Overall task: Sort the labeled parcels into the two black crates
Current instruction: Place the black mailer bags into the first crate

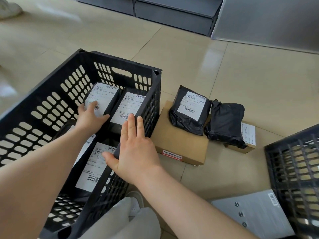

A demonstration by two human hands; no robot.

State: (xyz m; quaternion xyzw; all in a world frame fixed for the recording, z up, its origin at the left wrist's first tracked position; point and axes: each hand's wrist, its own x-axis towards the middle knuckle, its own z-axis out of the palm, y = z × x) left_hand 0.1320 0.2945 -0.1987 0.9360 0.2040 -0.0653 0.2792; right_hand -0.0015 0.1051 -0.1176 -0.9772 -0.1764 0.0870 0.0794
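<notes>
labeled black parcels in left crate

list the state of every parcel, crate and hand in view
left crate: on floor, holding labeled parcels
far-left parcel: in left crate, gripped by left hand
right hand: flat on left crate's rim
right crate: contents not visible
large cardboard box: on floor, unsorted
labeled black bag: atop that box
</notes>
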